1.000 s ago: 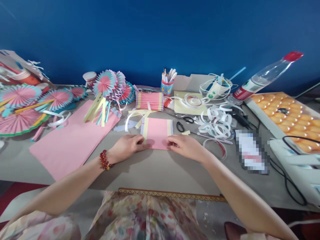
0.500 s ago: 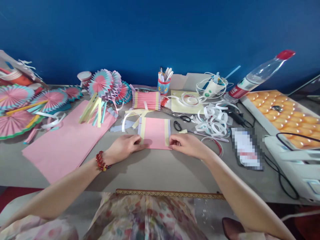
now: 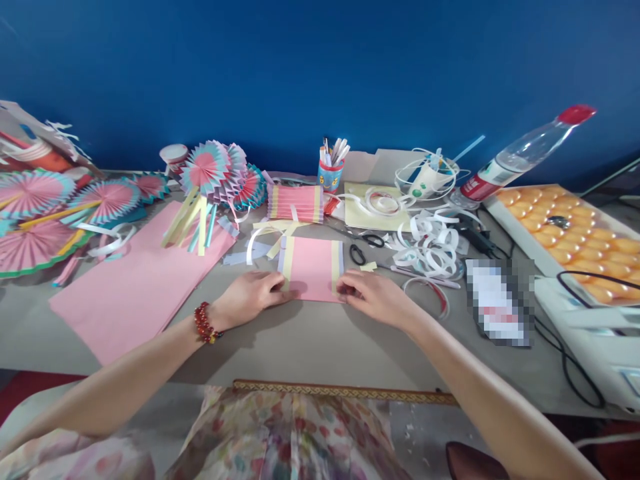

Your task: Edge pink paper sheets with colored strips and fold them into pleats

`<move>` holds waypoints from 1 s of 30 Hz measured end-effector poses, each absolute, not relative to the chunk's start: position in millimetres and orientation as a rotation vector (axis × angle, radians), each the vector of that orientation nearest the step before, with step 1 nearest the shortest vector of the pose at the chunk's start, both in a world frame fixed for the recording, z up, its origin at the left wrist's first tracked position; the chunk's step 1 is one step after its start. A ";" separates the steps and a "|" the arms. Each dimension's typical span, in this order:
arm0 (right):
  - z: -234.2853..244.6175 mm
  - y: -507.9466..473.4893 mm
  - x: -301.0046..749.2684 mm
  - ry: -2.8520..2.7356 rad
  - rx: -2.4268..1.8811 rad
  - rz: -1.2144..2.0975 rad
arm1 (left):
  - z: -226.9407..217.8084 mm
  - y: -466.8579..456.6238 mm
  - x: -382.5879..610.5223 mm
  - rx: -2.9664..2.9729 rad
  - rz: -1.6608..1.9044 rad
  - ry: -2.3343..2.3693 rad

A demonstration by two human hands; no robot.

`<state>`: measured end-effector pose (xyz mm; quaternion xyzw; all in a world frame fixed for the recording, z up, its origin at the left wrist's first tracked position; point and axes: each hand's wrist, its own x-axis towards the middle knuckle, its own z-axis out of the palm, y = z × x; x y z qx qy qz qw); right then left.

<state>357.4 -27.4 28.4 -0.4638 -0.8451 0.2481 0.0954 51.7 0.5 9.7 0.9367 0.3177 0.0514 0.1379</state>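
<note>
A pink sheet of paper [image 3: 313, 265] with yellow and lavender strips along its left and right edges lies flat in front of me. My left hand [image 3: 255, 295] pinches its near left corner between thumb and bent fingers. At the opposite near corner, my right hand [image 3: 370, 293] has its fingers curled on the edge, the fingertips partly hidden. Just beyond the sheet lies a pleated pink paper [image 3: 296, 203] with matching striped ends. Black-handled scissors [image 3: 358, 253] rest to the right of the sheet, past my right hand.
Large pink sheets [image 3: 125, 287] and folded paper fans [image 3: 105, 200] cover the left side. A pen cup [image 3: 331, 175] stands at the back. On the right are curled white strips [image 3: 430, 243], a plastic bottle [image 3: 510, 167], a phone-like blurred object [image 3: 497, 303] and a cabled white device [image 3: 585, 307].
My right hand has shifted slightly inward over the sheet's right corner. The left hand keeps its place on the paper. The whole view has drifted a little.
</note>
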 end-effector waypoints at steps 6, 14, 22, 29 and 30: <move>31.1 -42.6 346.1 -2.723 -1.317 0.363 | 3.3 0.5 47.3 2.970 0.098 0.798; 25.8 -52.0 330.2 -2.875 -1.198 0.024 | 14.4 3.0 57.6 3.067 0.048 0.506; 26.2 -58.9 321.6 -2.851 -1.265 -0.132 | 21.7 5.8 63.5 3.046 0.104 0.451; 11.6 -77.2 344.5 -2.696 -1.339 -0.028 | 19.2 -0.7 29.0 2.992 -0.022 0.509; 8.8 -81.2 347.9 -2.675 -1.362 -0.014 | 18.4 -3.5 23.4 2.977 -0.026 0.543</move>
